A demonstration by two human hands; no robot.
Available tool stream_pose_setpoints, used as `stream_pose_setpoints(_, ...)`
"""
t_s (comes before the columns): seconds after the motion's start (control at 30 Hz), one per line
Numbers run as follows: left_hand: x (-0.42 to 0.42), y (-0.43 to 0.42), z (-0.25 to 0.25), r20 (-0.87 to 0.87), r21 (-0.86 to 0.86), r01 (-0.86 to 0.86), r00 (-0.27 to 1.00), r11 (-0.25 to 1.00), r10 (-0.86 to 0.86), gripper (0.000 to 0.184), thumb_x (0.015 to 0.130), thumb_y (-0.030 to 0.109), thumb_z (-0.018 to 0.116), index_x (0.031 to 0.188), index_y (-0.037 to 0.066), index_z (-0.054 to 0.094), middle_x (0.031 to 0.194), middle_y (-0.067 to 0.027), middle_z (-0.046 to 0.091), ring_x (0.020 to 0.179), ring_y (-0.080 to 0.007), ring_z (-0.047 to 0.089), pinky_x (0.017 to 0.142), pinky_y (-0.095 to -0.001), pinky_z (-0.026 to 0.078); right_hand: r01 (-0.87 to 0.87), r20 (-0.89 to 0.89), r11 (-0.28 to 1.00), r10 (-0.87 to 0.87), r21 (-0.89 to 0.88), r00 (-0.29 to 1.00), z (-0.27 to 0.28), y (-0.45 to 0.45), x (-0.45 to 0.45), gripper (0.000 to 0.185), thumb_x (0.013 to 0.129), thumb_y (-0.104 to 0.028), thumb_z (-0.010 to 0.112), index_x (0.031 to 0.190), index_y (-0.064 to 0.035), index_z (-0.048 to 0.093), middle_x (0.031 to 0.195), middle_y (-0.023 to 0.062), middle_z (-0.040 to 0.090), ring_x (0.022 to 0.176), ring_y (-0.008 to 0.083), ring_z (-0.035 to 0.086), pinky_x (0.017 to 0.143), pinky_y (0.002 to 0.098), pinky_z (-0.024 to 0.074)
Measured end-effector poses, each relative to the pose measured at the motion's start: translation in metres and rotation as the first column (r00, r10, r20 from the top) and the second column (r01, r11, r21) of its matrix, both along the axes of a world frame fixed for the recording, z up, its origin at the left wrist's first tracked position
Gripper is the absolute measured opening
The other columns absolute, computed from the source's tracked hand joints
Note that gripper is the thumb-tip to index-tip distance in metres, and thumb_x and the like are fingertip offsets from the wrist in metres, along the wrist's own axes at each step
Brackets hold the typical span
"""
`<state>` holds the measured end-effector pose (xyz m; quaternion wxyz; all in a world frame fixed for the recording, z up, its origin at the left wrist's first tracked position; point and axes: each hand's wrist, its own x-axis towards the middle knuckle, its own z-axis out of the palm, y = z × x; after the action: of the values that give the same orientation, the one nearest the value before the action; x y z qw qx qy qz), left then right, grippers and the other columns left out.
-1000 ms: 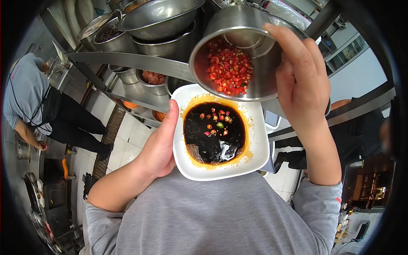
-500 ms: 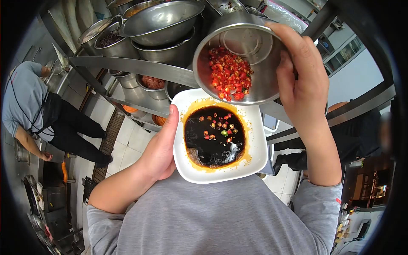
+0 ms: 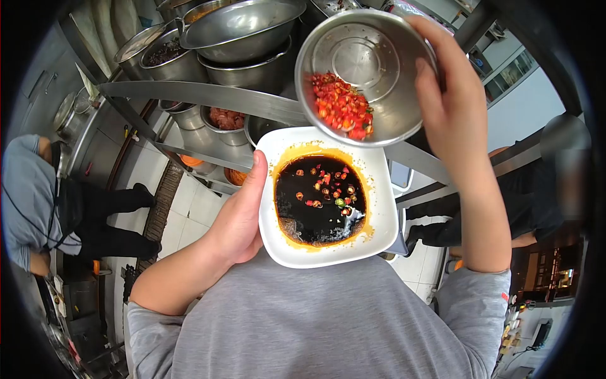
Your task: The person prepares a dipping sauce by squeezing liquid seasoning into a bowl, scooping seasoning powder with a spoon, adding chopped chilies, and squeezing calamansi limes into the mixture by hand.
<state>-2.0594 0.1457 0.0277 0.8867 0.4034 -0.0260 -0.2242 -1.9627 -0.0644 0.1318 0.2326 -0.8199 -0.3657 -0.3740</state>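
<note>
A grey short-sleeved T-shirt point(image 3: 303, 316) is filling the area nearest the wearer, just below the dish. Its right sleeve is bearing a small red mark point(image 3: 504, 296), too small to read.

The left hand point(image 3: 235, 224) is gripping a white, glossy, rounded-square dish point(image 3: 328, 258) in front of the shirt. Its thumb is lying along the dish's left rim; its fingers are hidden underneath. The dish is holding a dark, glossy, liquid sauce point(image 3: 309, 222), ringed by an orange-brown oily film. Small red chilli rings point(image 3: 326, 179) and one green piece are floating on the sauce.

The right hand point(image 3: 459, 104) is closing around the wall of a round, smooth stainless-steel bowl point(image 3: 366, 54), thumb lying at the rim. The bowl is tilting above the dish's far edge, its mouth facing the wearer. Wet chopped red chillies point(image 3: 344, 107) are heaping along its lower wall.

Beyond the dish, a flat metal rail point(image 3: 202, 95) is crossing. Past it, a wide steel basin point(image 3: 246, 28) is resting on another vessel. A steel pot of minced meat point(image 3: 227, 118) is standing beyond the dish's left corner. Farther left of the dish, a co-worker point(image 3: 35, 196) in grey and black is standing.
</note>
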Motion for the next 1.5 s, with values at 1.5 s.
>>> stream_pose_setpoints(1.5,0.026,0.018,-0.004,0.037,0.02,0.249,0.968,0.968,-0.25,0.07,0.095,0.057,0.013,0.14,0.006,0.029,0.136,-0.0143,0.045,0.124,-0.0238,0.048,0.103,-0.0377,0.043,0.158,0.195,0.966,-0.118,-0.207,0.974,-0.007,0.008,-0.033,0.062,0.07,0.016,0.05,0.125,-0.0094,0.056,0.074,0.0063,0.043,0.063,0.0181,0.044,0.058,0.0273,0.0411)
